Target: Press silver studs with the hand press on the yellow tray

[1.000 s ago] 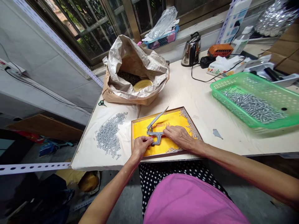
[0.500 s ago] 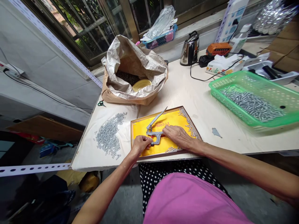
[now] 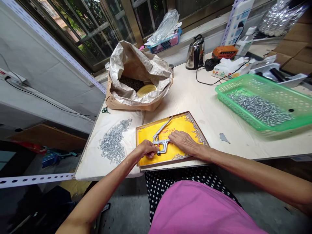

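Grey metal hand-press pliers [image 3: 164, 147] with a spring lie over a yellow-lined shallow tray [image 3: 139, 138]. Their long upper handle [image 3: 163, 126] stands raised at an angle. My right hand [image 3: 184, 142] is closed round the lower handle at the right of the frame. At the left, my left hand [image 3: 147, 149] pinches beside the pliers' jaw, fingertips close to it; whatever is between them is too small to make out. Small silver metal tubes [image 3: 195, 128] lie along the tray's right side, with more by its front edge.
Left of the tray is a heap of similar silver pieces [image 3: 113, 141] on white cloth. Behind stands an open sack [image 3: 136, 105] with dark contents. A green basket [image 3: 258, 125] of metal pieces sits at right, near a kettle [image 3: 195, 53]. Small scissors [image 3: 105, 110] lie at left.
The view has shifted slightly. The raised handle's tip is a little lower, and my left hand has turned slightly at the jaw. My right hand keeps its hold.
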`<state>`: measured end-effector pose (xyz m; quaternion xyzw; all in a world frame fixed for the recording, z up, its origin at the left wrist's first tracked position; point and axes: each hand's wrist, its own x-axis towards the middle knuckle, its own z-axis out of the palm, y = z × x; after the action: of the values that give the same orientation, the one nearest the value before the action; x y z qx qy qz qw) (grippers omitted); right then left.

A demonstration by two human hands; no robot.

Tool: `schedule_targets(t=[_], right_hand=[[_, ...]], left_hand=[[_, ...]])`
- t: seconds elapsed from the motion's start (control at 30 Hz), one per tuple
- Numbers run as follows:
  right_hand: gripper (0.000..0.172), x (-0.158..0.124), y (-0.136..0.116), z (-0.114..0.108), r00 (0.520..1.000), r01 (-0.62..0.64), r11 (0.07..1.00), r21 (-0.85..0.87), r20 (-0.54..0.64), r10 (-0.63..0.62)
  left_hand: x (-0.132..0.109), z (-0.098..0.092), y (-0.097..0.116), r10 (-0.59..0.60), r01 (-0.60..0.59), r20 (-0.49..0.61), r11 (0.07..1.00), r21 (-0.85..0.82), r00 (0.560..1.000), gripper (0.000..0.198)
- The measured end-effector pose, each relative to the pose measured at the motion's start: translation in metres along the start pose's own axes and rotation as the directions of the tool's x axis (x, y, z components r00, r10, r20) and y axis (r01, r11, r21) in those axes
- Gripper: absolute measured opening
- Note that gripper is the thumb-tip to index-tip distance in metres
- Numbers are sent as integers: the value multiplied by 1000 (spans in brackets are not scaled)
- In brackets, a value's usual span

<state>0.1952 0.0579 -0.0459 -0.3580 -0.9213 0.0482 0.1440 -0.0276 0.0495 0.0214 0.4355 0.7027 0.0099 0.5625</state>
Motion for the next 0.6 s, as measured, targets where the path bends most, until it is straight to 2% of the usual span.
schedule_targets(t=[0.17, 0.23, 0.27, 0.33, 0.4, 0.43, 0.5, 0.6], right_hand=[[16, 1, -1, -10, 995, -39, 999, -16, 96, 40], [22, 2, 3, -16, 993, -44, 999, 21, 108, 41], [30, 4, 7, -19, 993, -44, 998, 42, 107, 40], [58, 9, 17, -23, 992, -41, 997, 71, 120, 32], [87, 18, 29, -26, 983, -34, 997, 70, 184, 21], [96, 23, 35, -27, 974, -24, 998, 64, 228, 9], [100, 33, 44, -27, 957, 10, 999, 50, 291, -24], [99, 44, 51, -28, 955, 47, 999, 20, 291, -51]], left_hand=[[-4, 3, -1, -60, 60, 23, 998, -24, 998, 46], [-5, 3, -1, -67, 68, 25, 997, -32, 997, 46], [-5, 3, 0, -68, 69, 26, 997, -36, 997, 46], [-6, 4, 0, -71, 72, 26, 997, -36, 997, 46], [-7, 4, 1, -70, 71, 24, 997, -34, 997, 46], [-7, 5, 1, -68, 68, 22, 997, -36, 997, 46], [-8, 6, 0, -66, 67, 15, 997, -42, 998, 45], [-9, 8, 0, -67, 67, 0, 997, -43, 998, 46]])
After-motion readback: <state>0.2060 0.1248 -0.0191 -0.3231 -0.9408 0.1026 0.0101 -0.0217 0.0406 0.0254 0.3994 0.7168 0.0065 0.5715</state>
